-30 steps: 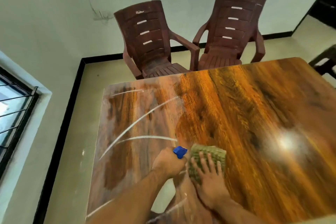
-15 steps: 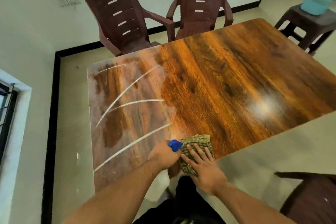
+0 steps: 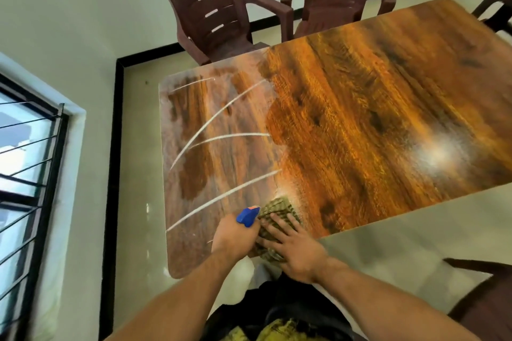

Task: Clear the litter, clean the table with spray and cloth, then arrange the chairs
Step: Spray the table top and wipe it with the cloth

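The left hand [image 3: 234, 234] grips a spray bottle [image 3: 247, 216]; only its blue head shows above the curled fingers, and whether the white shape below the hand is its body cannot be told, nor how full it is. Touching it on the right, the right hand [image 3: 293, 250] lies flat with fingers spread on a green checked cloth [image 3: 278, 209], pressing it to the counter [image 3: 374, 119]. The cloth sits at the near edge of the counter, close to its near left corner, with part of it at or over the rim under the palm.

The counter's left part carries a pale film with four curved white streaks [image 3: 221, 196]; the right part is glossy bare wood with a bright glare spot. Floor runs open along the left edge as far as the wall and window [image 3: 27, 174].

Two brown chairs [image 3: 210, 8] stand side by side at the far edge, the left one's seat touching the counter corner. Parts of two more pieces of brown furniture show at the right border.
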Tool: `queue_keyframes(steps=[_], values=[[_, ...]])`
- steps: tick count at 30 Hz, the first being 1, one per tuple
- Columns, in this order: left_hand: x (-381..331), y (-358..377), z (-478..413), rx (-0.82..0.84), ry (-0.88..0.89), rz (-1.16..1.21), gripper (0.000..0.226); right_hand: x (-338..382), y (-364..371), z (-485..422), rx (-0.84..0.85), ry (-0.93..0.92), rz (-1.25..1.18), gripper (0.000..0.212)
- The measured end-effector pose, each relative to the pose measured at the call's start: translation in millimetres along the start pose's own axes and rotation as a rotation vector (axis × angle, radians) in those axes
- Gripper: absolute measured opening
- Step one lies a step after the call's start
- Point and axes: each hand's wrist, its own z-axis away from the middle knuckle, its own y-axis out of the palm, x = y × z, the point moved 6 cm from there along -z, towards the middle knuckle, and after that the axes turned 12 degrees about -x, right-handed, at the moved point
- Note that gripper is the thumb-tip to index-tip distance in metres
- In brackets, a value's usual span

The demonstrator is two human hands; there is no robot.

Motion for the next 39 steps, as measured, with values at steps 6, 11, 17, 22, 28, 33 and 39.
queue_keyframes(steps=[6,11,17,22,28,33,39], values=[[22.5,-14.9,-4.4,0.079,0.006,0.057,0.015,-123.2,-46.9,24.9,-0.217,0.982,-0.080,0.061],[28.4,-4.7,10.5,0.479,0.099,-0.003,0.013,-105.8,-42.4,5.3,-0.224,1.274,-0.223,0.062],[52.0,-38.6,-16.2,0.338,0.182,-0.092,0.022,-18.4,-8.8,-16.7,-0.216,1.223,-0.121,0.062],[88.2,-76.4,-29.7,0.422,0.244,-0.137,0.024,122.5,32.6,-70.6,-0.181,0.756,-0.068,0.067],[122.6,-112.5,-24.7,0.477,0.256,-0.112,0.023,111.7,25.3,-53.0,-0.190,0.612,0.096,0.068],[140.6,-123.5,-36.7,0.424,0.185,-0.094,0.033,124.9,16.5,-94.3,-0.137,1.117,-0.113,0.067],[144.6,-121.7,-42.5,0.497,0.123,-0.007,0.016,142.9,24.7,-95.2,-0.078,0.686,-0.076,0.066]])
